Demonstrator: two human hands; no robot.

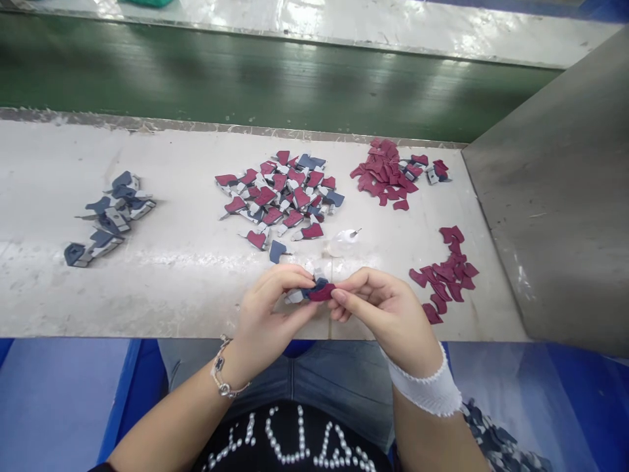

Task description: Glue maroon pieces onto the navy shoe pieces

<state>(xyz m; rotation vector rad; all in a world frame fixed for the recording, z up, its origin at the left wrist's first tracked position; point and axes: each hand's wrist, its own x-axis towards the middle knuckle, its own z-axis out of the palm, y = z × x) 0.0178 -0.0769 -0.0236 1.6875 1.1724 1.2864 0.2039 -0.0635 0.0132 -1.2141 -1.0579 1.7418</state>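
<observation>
We see a long white bench (147,275), with a green belt (246,78) behind it and a grey metal panel (565,196) at its right end. On the bench lie a mixed pile (282,196) of red and blue pieces in the middle, a red pile (386,174) further right near the belt, a blue-grey pile (105,216) well apart at the left, and loose red pieces (449,272) beside our right hand (383,308). This hand and our left hand (268,308) meet at the near edge, just in front of a small clear bottle (344,241). Both pinch with the fingertips one small piece (319,290), dark blue and red, held between them.
</observation>
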